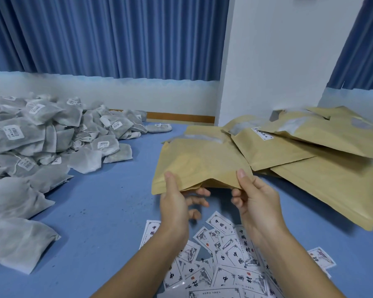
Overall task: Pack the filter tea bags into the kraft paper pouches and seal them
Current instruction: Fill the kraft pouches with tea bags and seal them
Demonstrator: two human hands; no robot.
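I hold one pouch by its near edge, left hand and right hand each pinching it, above the surface between the heaped tea bags and the other pouches, apparently spreading it open, so next I must fetch a tea bag.

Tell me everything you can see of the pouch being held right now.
The pouch is flat tan kraft paper with a pale see-through strip across its far end and no label showing. It sits roughly level above the blue table, a fold showing along its near edge. The left hand and right hand pinch that edge, thumbs on top, fingers underneath. Whether its far corner touches the pile of pouches is unclear.
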